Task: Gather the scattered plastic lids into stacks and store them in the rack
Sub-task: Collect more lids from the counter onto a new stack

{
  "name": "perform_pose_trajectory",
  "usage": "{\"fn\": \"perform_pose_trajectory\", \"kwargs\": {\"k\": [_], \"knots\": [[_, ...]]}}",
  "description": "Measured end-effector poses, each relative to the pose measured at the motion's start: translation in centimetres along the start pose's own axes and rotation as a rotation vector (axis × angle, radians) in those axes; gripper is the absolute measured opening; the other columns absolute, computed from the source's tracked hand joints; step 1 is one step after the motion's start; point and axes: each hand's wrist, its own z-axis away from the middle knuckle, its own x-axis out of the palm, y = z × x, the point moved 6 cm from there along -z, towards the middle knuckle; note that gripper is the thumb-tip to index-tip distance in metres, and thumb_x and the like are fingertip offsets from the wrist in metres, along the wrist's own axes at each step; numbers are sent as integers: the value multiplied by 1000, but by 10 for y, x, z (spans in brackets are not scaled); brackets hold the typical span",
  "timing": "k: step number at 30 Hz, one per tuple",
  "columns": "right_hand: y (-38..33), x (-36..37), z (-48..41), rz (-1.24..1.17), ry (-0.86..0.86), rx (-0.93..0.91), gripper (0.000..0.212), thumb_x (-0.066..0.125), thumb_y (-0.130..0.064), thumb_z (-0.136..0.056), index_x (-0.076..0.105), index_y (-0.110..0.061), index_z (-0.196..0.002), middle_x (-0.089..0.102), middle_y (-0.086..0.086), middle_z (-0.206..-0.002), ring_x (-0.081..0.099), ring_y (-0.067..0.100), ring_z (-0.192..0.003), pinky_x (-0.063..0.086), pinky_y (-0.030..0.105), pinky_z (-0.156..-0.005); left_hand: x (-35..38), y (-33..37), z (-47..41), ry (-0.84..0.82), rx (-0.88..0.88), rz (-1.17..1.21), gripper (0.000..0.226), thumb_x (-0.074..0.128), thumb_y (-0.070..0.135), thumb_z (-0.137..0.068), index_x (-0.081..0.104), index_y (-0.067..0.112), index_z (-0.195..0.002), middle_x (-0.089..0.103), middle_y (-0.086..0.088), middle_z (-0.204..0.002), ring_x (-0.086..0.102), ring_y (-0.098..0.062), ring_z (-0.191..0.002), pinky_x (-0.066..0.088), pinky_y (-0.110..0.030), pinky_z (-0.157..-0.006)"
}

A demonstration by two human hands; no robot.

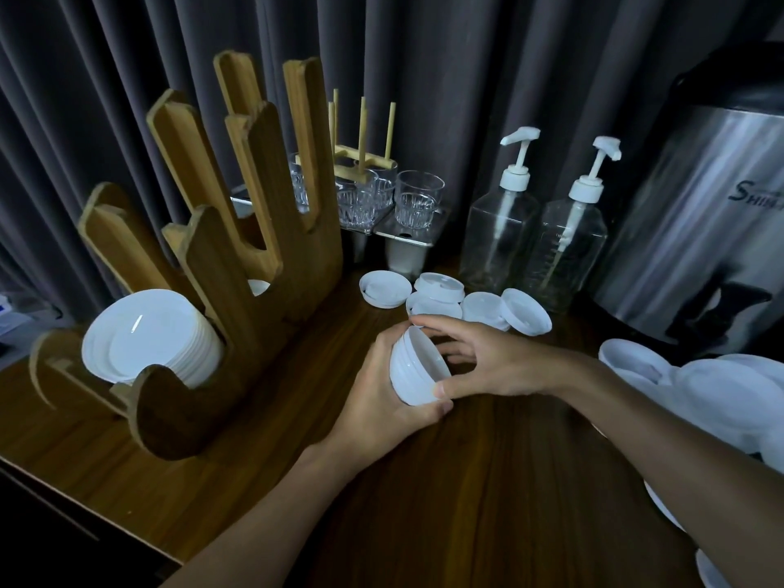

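Gripped short lid stack [418, 371] above table [466, 502] with left hand [377, 401] curled round it and right hand [483, 367] pinching its rim, beside wooden rack [237, 231] cradling larger lid stack [157, 337] in lowest slot.

Dark-grained wooden table [466, 502]. Carries a slotted wooden rack [263, 265] on its left part. Just right of the rack, at the back, bears a small metal stand [407, 239] on legs. Further right of the rack, shows five loose white lids [439, 301] lying close together, some overlapping. Behind those, well right of the rack, holds two clear pump bottles [496, 235] side by side, then a steel urn [695, 231]. Farthest from the rack, along the right edge, bears a heap of larger white lids [700, 384].
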Motion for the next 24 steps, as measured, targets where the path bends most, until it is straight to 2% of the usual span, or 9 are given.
{"fn": "perform_pose_trajectory", "kwargs": {"k": [3, 7, 10, 12, 14, 17, 19, 22, 24], "knots": [[-1, 1, 0, 34, 18, -25, 90, 80, -29, -85, 26, -33, -157, 38, -15, -155, 43, 2, -138, 40, 30, -114, 1, -1, 0, 5, -2, 1, 97, 94, 21, -66, 35, 40, -140, 47, 25, -135, 45, -4, -133, 45, -18, -103], [-2, 4, 1, 106, 15, -50, 88, 77, -38, -86, 24, -39, -156, 32, -13, -159, 44, 2, -138, 42, 30, -113, 3, -5, 1, -7, -2, 5, 98, 94, 22, -65, 34, 35, -142, 47, 15, -138, 45, -8, -135, 47, -29, -106], [1, 7, 2, 89, 41, -58, 83, 73, -42, -88, 26, -34, -157, 33, -9, -159, 44, 5, -138, 44, 33, -112, 5, -7, 0, -24, -3, -1, 98, 94, 24, -65, 34, 35, -142, 47, 14, -139, 45, -11, -135, 47, -33, -106], [0, 6, 1, 98, 67, -56, 85, 68, -55, -86, 28, -30, -157, 37, -5, -157, 45, 6, -138, 45, 37, -111, 6, -8, 0, -29, -18, -15, 100, 94, 27, -65, 31, 37, -142, 45, 18, -140, 43, -7, -135, 46, -26, -106], [-2, 7, -1, 152, 84, -52, 97, 59, -75, -78, 28, -29, -157, 39, -3, -157, 46, 8, -138, 46, 37, -110, 5, -8, 0, -28, -41, -28, 105, 94, 30, -64, 25, 37, -143, 41, 20, -139, 41, 3, -133, 43, -13, -102], [-2, 8, -5, 199, 104, -41, 108, 47, -90, -71, 26, -27, -157, 39, 0, -158, 48, 13, -137, 47, 39, -110, 5, -8, 2, -36, -48, -60, 101, 93, 33, -66, 27, 33, -141, 41, 17, -135, 42, 5, -127, 44, -8, -95], [0, 10, -5, 172, 98, -44, 105, 50, -83, -76, 24, -24, -158, 33, 1, -161, 42, 13, -142, 44, 40, -113, 6, -8, 1, -37, -41, -67, 99, 93, 33, -66, 29, 31, -141, 42, 16, -135, 43, 4, -127, 45, -10, -96], [3, 14, -3, 42, 56, -47, 88, 63, -52, -87, 23, -21, -159, 25, -1, -164, 34, 9, -146, 38, 34, -117, 6, -9, 2, -41, -39, -70, 99, 94, 34, -65, 28, 34, -139, 42, 16, -134, 42, 3, -127, 46, -13, -98], [5, 15, -1, -12, 50, -50, 83, 67, -41, -89, 24, -22, -158, 27, -3, -163, 35, 7, -145, 37, 31, -117, 7, -10, 2, -46, -46, -62, 99, 94, 37, -65, 28, 37, -138, 42, 16, -134, 42, 3, -127, 46, -14, -97]]}}
